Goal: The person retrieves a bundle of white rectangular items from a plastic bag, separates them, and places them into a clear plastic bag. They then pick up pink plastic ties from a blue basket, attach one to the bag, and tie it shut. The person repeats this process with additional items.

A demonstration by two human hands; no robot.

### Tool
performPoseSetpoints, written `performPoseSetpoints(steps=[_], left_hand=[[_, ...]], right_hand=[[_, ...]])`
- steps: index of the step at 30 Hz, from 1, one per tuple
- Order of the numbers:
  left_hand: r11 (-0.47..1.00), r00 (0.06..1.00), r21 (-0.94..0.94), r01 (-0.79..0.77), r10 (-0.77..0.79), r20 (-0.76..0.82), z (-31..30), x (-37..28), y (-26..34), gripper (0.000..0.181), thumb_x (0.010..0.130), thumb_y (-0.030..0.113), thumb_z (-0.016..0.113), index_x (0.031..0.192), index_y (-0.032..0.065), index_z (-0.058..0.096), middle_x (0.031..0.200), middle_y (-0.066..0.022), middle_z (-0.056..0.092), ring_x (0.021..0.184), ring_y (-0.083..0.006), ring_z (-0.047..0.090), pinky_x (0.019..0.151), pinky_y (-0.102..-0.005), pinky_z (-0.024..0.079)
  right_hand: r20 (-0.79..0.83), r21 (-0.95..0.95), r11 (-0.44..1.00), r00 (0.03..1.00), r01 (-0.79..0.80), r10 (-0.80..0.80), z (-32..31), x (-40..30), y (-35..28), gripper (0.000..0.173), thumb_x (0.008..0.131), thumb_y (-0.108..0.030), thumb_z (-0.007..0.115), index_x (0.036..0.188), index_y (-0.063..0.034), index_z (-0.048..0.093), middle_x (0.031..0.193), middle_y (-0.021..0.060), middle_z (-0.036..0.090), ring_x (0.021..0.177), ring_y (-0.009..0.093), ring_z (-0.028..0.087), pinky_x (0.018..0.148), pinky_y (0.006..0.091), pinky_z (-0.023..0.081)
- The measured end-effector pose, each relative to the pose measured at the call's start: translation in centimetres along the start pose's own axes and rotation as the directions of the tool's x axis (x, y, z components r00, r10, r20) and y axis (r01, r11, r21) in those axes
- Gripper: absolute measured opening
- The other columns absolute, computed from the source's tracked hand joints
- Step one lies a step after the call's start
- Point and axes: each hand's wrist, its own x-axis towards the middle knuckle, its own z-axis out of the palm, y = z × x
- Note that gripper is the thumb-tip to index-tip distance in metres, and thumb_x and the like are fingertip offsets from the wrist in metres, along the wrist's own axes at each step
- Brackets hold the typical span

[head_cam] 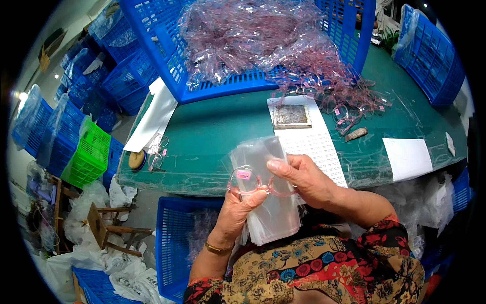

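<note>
My left hand [240,209] grips a stack of clear plastic sleeves [275,224] together with a pair of pink-tinted clear eyeglasses [262,187] lying over it. The left thumb presses near the bridge, and a pink sticker [243,174] sits on one lens. My right hand [305,176] pinches the sleeves near the other lens, thumb in front and fingers partly hidden behind. Both hands are at the near edge of a green-topped table [212,125].
A tilted blue crate [155,41] holds many bagged pink glasses; loose pairs [341,97] spill out rightwards. A printed sheet [309,148] lies under a shallow square tray [291,116]. More glasses [155,159] lie at left beside a round tin [137,160]. Below stands another blue crate [163,243].
</note>
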Motion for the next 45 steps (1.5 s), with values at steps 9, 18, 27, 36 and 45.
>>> performPoseSetpoints(steps=[9, 18, 27, 36, 45], left_hand=[[0.997, 0.996, 0.075, -0.017, 0.023, -0.083, 2.1, 1.0, -0.2, 0.021, 0.089, 0.014, 0.065, 0.107, 0.0028, 0.064, 0.095, -0.0017, 0.066, 0.08, -0.0068, 0.061, 0.071, -0.0231, 0.051], [0.976, 0.972, 0.172, -0.134, 0.164, -0.171, 3.2, 1.4, -0.3, 0.033, 0.087, 0.015, 0.068, 0.112, 0.0007, 0.051, 0.103, -0.0076, 0.063, 0.087, -0.0094, 0.061, 0.073, -0.0232, 0.051], [0.94, 0.903, 0.179, -0.291, 0.332, -0.274, 3.2, -2.0, -1.7, 0.081, 0.083, 0.009, 0.072, 0.141, 0.0019, 0.015, 0.096, -0.0101, 0.062, 0.089, -0.0145, 0.061, 0.076, -0.0257, 0.051], [0.951, 0.929, 0.242, -0.191, 0.254, -0.269, 2.2, -2.2, -2.2, 0.048, 0.088, 0.023, 0.068, 0.122, -0.0054, 0.049, 0.098, -0.0088, 0.066, 0.085, -0.0098, 0.062, 0.076, -0.0233, 0.05], [0.977, 0.953, 0.14, -0.164, 0.193, -0.235, 1.4, -2.4, -1.9, 0.04, 0.088, 0.016, 0.067, 0.12, -0.0028, 0.052, 0.103, -0.0076, 0.065, 0.089, -0.0089, 0.061, 0.077, -0.0232, 0.05]], right_hand=[[-0.166, 0.21, 0.973, 0.984, 0.1, -0.065, -0.6, 0.7, 2.2, 0.029, 0.093, -0.027, 0.06, 0.102, 0.0005, 0.063, 0.088, 0.0054, 0.066, 0.074, 0.009, 0.061, 0.065, 0.0249, 0.051], [-0.26, 0.209, 0.964, 0.959, 0.165, -0.108, -0.8, 0.6, 3.1, 0.027, 0.095, -0.024, 0.057, 0.104, 0.0005, 0.062, 0.09, 0.0055, 0.065, 0.077, 0.009, 0.061, 0.068, 0.0251, 0.052], [-0.288, 0.274, 0.944, 0.952, 0.184, -0.102, 1.9, -1.7, 4.0, 0.026, 0.095, -0.025, 0.057, 0.106, -0.0012, 0.061, 0.09, 0.0041, 0.065, 0.077, 0.009, 0.06, 0.069, 0.0256, 0.052], [-0.301, 0.288, 0.928, 0.942, 0.237, -0.147, 2.2, -2.0, 4.9, 0.025, 0.095, -0.025, 0.058, 0.106, -0.003, 0.061, 0.09, 0.003, 0.064, 0.077, 0.008, 0.06, 0.069, 0.0245, 0.052], [-0.337, 0.259, 0.948, 0.937, 0.184, -0.089, 2.9, -1.7, 4.7, 0.028, 0.095, -0.027, 0.058, 0.106, -0.0022, 0.06, 0.089, 0.0022, 0.064, 0.076, 0.007, 0.059, 0.066, 0.023, 0.051]])
